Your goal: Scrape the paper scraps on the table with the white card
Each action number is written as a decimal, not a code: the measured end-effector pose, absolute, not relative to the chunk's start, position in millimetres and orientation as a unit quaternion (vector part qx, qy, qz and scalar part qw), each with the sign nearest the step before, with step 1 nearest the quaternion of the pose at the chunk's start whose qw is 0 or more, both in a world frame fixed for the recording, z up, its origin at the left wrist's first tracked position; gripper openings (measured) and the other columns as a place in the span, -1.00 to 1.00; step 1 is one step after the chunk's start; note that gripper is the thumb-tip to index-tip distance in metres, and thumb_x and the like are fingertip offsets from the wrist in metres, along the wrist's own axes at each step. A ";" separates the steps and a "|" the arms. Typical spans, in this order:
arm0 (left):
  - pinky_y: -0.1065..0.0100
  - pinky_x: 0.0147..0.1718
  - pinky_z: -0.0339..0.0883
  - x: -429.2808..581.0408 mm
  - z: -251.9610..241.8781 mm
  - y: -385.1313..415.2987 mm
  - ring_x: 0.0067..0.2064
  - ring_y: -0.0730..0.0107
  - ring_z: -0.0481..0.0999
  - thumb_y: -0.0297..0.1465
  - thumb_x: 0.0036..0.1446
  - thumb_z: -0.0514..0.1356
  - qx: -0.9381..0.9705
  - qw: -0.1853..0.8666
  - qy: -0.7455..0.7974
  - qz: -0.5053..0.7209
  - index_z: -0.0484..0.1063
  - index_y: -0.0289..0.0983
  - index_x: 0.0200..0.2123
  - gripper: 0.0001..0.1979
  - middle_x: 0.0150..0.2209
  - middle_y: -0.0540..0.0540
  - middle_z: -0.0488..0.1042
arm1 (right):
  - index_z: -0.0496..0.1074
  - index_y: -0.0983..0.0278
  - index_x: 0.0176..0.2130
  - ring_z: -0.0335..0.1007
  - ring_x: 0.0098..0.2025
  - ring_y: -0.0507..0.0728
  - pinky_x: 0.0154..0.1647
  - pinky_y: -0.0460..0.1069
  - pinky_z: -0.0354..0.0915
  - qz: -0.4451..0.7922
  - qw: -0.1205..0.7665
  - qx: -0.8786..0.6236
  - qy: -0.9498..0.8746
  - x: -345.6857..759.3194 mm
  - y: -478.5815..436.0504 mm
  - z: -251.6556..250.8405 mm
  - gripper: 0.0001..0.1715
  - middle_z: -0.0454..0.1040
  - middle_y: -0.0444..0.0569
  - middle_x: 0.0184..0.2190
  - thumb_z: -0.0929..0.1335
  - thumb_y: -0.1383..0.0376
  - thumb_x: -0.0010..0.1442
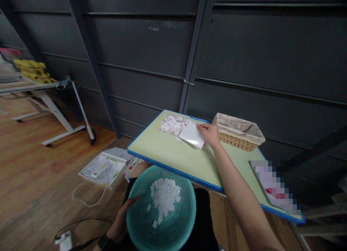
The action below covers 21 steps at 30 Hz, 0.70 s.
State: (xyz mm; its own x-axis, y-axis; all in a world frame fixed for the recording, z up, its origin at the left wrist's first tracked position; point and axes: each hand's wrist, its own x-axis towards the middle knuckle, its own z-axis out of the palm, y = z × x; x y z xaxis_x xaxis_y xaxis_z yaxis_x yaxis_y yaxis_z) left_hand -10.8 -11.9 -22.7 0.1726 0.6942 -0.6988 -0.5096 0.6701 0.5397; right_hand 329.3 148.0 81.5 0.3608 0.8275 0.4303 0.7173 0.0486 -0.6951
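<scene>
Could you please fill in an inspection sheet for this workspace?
Surface: pale green tabletop with blue edging.
Job's things: white card at the edge of paper scraps; teal basket holding white pieces.
Clutter: cloth-lined woven basket and pixelated item on the tabletop; open white box below.
Hands: right hand holds the white card; left hand grips the teal basket's rim.
Cables: white cord and black cable on the floor.
Surroundings: dark panelled wall; another table at left with yellow material.
</scene>
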 end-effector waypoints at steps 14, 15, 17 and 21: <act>0.01 -0.10 0.45 -11.0 -29.6 -10.5 -0.16 -0.11 0.62 -0.38 -0.01 0.24 0.092 0.766 0.495 0.400 0.36 -0.25 0.11 -0.45 -0.33 -0.14 0.69 | 0.62 0.36 -0.35 0.46 -0.37 0.19 -0.38 -0.01 0.27 0.122 0.456 -0.659 -0.585 321.3 146.4 77.8 -0.59 0.60 0.03 -0.40 0.34 0.10 0.01; 0.01 -0.10 0.45 -11.1 -29.8 -10.7 -0.17 -0.10 0.62 -0.38 -0.01 0.24 0.093 0.766 0.494 0.399 0.37 -0.25 0.11 -0.46 -0.34 -0.14 0.69 | 0.62 0.36 -0.36 0.45 -0.39 0.19 -0.40 -0.02 0.26 0.134 0.452 -0.652 -0.593 319.1 146.2 77.6 -0.59 0.60 0.03 -0.41 0.35 0.10 -0.01; 0.04 -0.10 0.45 -11.4 -30.3 -11.3 -0.16 -0.11 0.62 -0.38 -0.02 0.25 0.094 0.768 0.493 0.399 0.37 -0.30 0.10 -0.45 -0.34 -0.16 0.69 | 0.62 0.37 -0.37 0.42 -0.44 0.16 -0.46 -0.04 0.23 0.166 0.458 -0.641 -0.593 316.8 145.8 77.8 -0.57 0.58 0.02 -0.45 0.36 0.08 -0.03; 0.04 -0.11 0.46 -12.6 -32.1 -11.9 -0.15 -0.12 0.61 -0.38 -0.03 0.27 0.094 0.768 0.489 0.402 0.37 -0.40 0.10 -0.42 -0.33 -0.22 0.68 | 0.60 0.42 -0.38 0.33 -0.54 0.10 -0.57 -0.06 0.13 0.186 0.509 -0.639 -0.546 324.7 146.4 80.7 -0.49 0.54 0.03 -0.51 0.35 0.03 -0.04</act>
State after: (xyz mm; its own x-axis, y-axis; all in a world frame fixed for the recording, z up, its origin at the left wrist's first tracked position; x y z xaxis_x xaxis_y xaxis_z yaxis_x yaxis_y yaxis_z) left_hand -12.6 -11.9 -32.1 0.1970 0.7099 -0.6762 -0.5263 0.6585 0.5379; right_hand 324.7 146.4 80.7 0.3341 0.8871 0.3186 0.5083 0.1151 -0.8535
